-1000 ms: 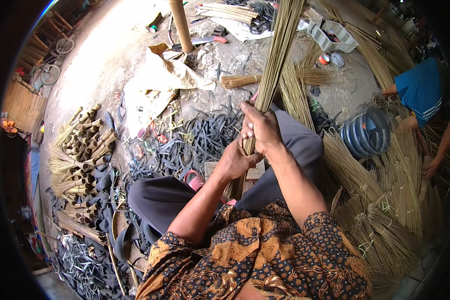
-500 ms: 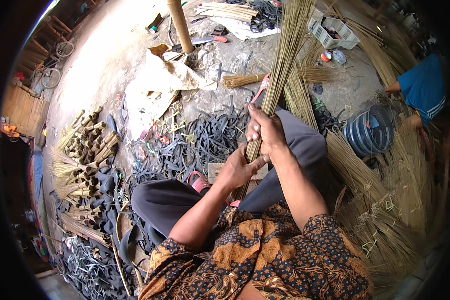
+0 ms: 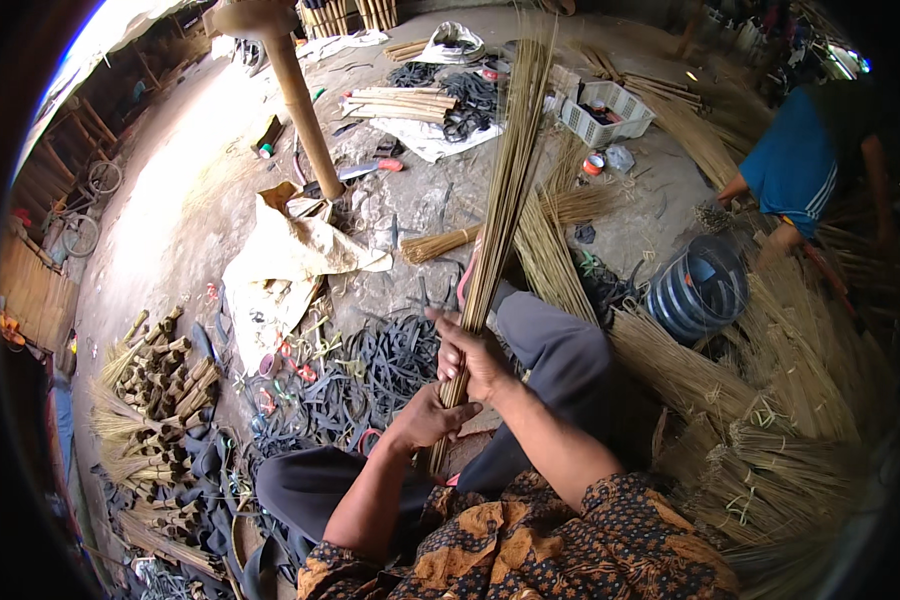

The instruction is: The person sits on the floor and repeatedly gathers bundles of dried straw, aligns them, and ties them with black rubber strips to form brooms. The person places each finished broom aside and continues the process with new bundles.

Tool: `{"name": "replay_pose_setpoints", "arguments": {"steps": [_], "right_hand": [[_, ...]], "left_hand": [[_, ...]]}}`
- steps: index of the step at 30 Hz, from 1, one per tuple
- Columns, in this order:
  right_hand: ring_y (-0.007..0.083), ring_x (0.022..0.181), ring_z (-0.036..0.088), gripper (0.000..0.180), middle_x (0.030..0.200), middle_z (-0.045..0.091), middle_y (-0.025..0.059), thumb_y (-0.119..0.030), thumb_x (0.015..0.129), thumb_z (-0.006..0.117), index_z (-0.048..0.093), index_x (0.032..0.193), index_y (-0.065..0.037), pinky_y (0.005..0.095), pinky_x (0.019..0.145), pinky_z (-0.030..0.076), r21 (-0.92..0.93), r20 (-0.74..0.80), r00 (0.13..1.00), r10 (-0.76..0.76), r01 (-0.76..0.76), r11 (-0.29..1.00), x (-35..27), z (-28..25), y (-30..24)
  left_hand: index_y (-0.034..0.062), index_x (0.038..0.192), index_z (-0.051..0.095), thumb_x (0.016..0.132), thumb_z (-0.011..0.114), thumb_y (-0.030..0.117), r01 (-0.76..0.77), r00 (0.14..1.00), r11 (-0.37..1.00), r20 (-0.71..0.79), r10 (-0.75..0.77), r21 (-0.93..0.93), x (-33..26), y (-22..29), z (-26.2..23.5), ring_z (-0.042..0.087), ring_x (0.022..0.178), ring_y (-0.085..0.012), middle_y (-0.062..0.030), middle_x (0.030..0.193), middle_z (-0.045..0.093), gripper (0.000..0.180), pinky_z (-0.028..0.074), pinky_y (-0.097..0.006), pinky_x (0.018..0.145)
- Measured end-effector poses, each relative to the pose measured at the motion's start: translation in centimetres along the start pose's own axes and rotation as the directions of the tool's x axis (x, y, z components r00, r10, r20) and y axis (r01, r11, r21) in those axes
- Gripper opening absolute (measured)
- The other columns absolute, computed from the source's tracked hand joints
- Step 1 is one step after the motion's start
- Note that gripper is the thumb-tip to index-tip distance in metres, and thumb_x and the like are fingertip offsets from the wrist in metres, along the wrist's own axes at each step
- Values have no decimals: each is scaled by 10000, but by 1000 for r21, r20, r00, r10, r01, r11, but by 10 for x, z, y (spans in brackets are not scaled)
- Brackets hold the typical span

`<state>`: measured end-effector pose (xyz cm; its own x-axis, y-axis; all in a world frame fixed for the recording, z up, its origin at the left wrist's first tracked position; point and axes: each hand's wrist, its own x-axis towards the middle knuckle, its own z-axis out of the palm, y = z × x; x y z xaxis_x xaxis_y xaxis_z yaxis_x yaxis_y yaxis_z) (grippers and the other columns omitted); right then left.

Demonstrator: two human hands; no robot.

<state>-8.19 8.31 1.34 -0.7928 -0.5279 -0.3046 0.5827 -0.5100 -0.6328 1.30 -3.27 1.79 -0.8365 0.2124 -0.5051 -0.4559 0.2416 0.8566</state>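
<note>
A long bundle of thin, stiff palm-rib sticks (image 3: 505,190) stands slanted in front of me, its fine ends up and away. My left hand (image 3: 428,415) is closed round its lower part, near my lap. Just above, my right hand (image 3: 477,362) grips the same bundle with the fingers curled about it. The lowest end of the bundle drops between my crossed legs and is partly hidden. Beside my left knee spreads a heap of black rubber strips (image 3: 385,375). Another stick bundle (image 3: 555,260) lies just beyond my right knee.
At left sit several short bundled brooms (image 3: 165,385). Farther off are a wooden post (image 3: 305,120), a red-handled knife (image 3: 370,168), a pale sack (image 3: 280,265) and a white crate (image 3: 610,112). At right stand a blue clear container (image 3: 697,287), stick piles (image 3: 770,460) and a person in blue (image 3: 790,160).
The view has tipped up, showing more of the far floor. Both hands still hold the stick bundle, which now stands more upright. The person at right has shifted slightly.
</note>
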Motion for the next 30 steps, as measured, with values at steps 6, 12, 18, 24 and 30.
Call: {"name": "replay_pose_setpoints", "arguments": {"steps": [6, 12, 18, 24, 30], "right_hand": [[98, 494, 496, 314, 596, 474, -42, -351, 977, 748, 694, 1149, -94, 331, 500, 463, 95, -154, 985, -77, 92, 991, 5, 5, 4], [98, 470, 377, 353, 599, 366, -53, -398, 1017, 656, 634, 1165, -78, 332, 525, 427, 106, -225, 966, -130, 157, 982, 18, 21, 6], [198, 980, 702, 760, 1104, 682, 137, -620, 967, 651, 530, 1369, 14, 366, 861, 586, 34, 258, 930, -262, 262, 964, 44, 15, 6], [109, 750, 687, 446, 962, 726, 52, -458, 1036, 635, 640, 1206, -46, 245, 613, 534, -682, -159, 983, -94, -41, 730, 94, -75, 24], [181, 733, 727, 305, 890, 762, 111, -330, 939, 705, 770, 1010, -40, 340, 642, 549, -824, -486, 874, 21, -466, 322, 124, -168, 129]], "left_hand": [[39, 1019, 649, 917, 756, 167, -113, 900, 899, -339, 273, 422, 5, 1, -1, 640, 698, -146, -37, 796, 676, 196, 507, -314, 648], [55, 1153, 467, 893, 691, 197, -8, 852, 764, -395, 343, 645, 4, 10, -18, 682, 816, -502, -277, 818, 685, 372, 531, -585, 703], [81, 1042, 654, 909, 710, 319, 19, 793, 695, -434, 427, 718, 2, 27, -86, 717, 750, -447, -257, 792, 711, 279, 579, -550, 670], [80, 1060, 663, 927, 751, 380, 149, 797, 671, -490, 353, 726, -18, 31, -158, 703, 686, -374, -171, 729, 703, 340, 544, -484, 666], [70, 1020, 666, 919, 756, 359, 150, 804, 834, -557, 210, 531, -26, 36, -175, 711, 786, -425, -210, 786, 711, 319, 539, -516, 713]]}}
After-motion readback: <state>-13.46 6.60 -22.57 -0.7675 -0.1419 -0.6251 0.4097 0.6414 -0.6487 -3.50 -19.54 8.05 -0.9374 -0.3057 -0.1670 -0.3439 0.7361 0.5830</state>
